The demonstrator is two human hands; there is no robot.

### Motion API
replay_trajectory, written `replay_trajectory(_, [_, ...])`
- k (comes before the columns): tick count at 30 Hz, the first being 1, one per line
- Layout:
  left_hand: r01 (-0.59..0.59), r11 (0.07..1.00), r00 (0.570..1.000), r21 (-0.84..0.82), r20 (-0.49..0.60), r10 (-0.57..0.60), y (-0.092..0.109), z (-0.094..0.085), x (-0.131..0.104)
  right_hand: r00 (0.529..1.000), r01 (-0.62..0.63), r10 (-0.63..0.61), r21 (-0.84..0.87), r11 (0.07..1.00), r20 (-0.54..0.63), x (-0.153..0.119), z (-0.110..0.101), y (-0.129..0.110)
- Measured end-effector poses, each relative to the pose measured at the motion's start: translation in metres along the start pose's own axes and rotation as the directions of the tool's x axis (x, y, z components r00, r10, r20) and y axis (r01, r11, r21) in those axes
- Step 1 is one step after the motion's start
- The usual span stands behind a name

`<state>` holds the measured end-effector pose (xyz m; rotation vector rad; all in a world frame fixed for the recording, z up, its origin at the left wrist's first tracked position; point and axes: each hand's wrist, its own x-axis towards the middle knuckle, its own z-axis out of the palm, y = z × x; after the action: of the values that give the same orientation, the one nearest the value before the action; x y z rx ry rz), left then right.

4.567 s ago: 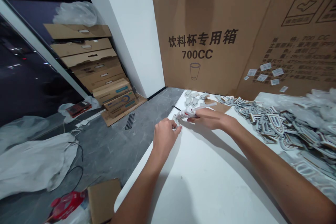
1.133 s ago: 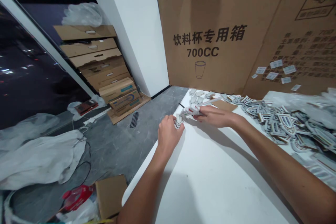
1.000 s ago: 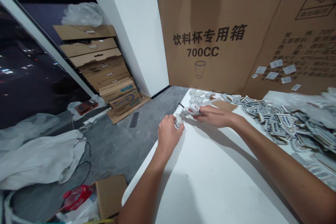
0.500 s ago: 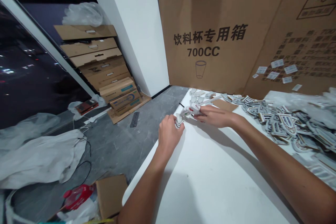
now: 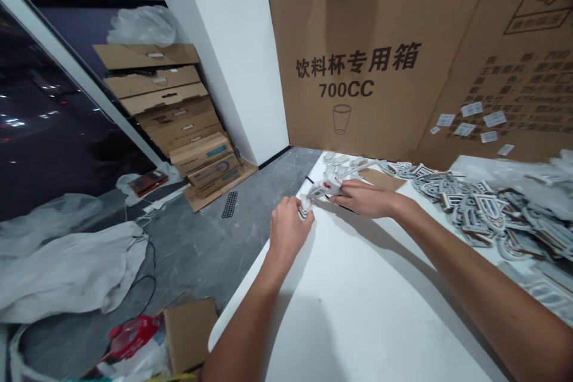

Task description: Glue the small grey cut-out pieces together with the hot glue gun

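Note:
Near the far left edge of the white table, my left hand pinches a small white-and-grey flat piece. My right hand is closed round a white glue gun with a glue stick rising from its back. The gun's nozzle points left and down at the small piece, close to my left fingertips. Whether the nozzle touches the piece cannot be made out. Behind the gun lie a few more flat pieces and a brown cardboard scrap.
A heap of flat grey-and-white cut-outs covers the table's right side. A large cardboard box stands along the back. Left on the floor are stacked boxes, a white cloth and an open carton.
The glue gun has tilted slightly in my right hand, its body turning a little. My left hand stays in place on the small piece.

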<state>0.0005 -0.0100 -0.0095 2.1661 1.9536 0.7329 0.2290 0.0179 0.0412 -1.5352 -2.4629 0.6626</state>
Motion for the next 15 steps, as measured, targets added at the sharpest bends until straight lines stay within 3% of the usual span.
replay_trajectory(15, [0.002,1.0,1.0,-0.002,-0.006,-0.002,-0.0004,0.0002,0.0,0.999,0.038,-0.038,-0.004,0.999,0.008,-0.0023,-0.0025,-0.0042])
